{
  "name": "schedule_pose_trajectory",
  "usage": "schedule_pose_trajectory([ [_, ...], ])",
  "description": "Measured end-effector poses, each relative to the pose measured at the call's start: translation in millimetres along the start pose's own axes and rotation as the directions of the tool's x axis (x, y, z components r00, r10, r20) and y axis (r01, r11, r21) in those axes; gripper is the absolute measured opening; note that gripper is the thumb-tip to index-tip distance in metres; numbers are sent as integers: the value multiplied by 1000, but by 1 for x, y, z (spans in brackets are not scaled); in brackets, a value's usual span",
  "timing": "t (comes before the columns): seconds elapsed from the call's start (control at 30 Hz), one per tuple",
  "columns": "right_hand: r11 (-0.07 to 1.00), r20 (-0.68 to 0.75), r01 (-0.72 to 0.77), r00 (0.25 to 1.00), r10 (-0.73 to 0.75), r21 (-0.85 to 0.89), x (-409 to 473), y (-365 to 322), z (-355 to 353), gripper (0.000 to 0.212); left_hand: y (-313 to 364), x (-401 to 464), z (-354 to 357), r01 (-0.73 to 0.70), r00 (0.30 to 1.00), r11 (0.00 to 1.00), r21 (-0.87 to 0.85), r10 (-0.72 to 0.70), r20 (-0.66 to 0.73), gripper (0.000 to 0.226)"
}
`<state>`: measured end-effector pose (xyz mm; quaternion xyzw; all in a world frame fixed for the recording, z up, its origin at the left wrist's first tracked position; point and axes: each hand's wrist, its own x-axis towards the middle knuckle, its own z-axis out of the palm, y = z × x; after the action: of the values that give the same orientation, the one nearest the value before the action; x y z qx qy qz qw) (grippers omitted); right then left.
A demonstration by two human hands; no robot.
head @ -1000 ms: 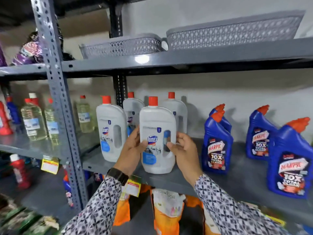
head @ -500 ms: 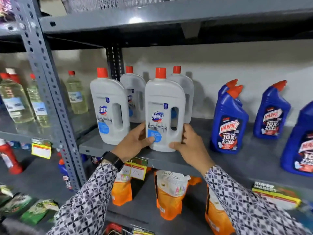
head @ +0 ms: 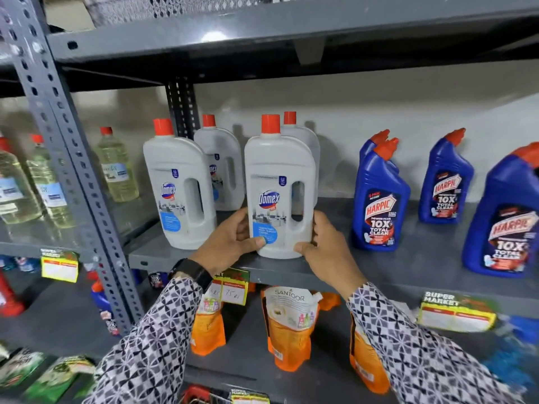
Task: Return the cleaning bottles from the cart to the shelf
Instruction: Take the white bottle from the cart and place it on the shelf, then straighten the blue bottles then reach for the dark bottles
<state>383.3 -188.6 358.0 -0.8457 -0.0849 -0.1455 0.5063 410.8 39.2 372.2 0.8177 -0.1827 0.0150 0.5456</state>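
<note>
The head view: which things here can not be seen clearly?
- Rear white bottle: mostly hidden behind the held Domex bottle.
- Right Harpic bottle: blurred, cut by the right edge.
- Price tag: writing too small.
- Held bottle's base: covered by left hand and right hand.

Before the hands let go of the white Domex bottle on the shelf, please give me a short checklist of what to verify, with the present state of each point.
1. Front Domex bottle stands upright on the shelf: ok.
2. Its base rests fully on the shelf, not over the front edge: cannot tell, the fingers cover the base.
3. Both hands steady it, left hand and right hand low on its sides: ok.
4. Label faces forward: ok.
5. Clear of the neighbouring Domex bottle and the nearest Harpic bottle: ok, gaps show on both sides.
6. Not pressing the Domex bottle behind it: cannot tell, they overlap in this view.
</note>
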Motion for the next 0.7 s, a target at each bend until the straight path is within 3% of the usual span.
schedule_pose_trajectory([
  [0.1, 1000, 27, -23, 999, 23, -10, -9, -6, -5, 68, 4, -9, 3, 10, 999, 1000, 7, -10, -35, 67],
  [0.17, 1000, -3, -20, 1000, 20, -12, -22, -6, -19, 72, 10, -20, 10, 6, 982, 998, -55, -16, -187, 76],
  [0.27, 1000, -291, 14, 957, -19, -20, -44, 6, -56, 56, 23, -44, 29, -38, 856, 998, -51, 7, -518, 62],
  [0.33, 999, -506, 22, 861, -41, -44, -51, 19, -86, 46, 37, -55, 57, -71, 825, 996, -45, 34, -565, 42],
  [0.4, 998, -601, -8, 798, -35, -68, -43, 33, -113, 52, 54, -52, 96, -108, 889, 992, -68, 66, -453, 32],
  [0.43, 998, -582, -37, 813, 0, -50, -37, 38, -124, 61, 66, -47, 116, -120, 932, 989, -84, 83, -353, 31],
  [0.5, 994, -404, -99, 908, 113, 56, -18, 46, -136, 77, 84, -21, 148, -126, 979, 991, -34, 119, -165, 39],
  [0.57, 979, -189, -144, 967, 170, 145, -5, 51, -140, 73, 91, 14, 165, -139, 988, 990, -10, 138, -63, 61],
  [0.7, 989, -121, -101, 986, 113, 105, -1, 63, -149, 56, 77, 59, 182, -130, 990, 992, -6, 130, 52, 58],
])
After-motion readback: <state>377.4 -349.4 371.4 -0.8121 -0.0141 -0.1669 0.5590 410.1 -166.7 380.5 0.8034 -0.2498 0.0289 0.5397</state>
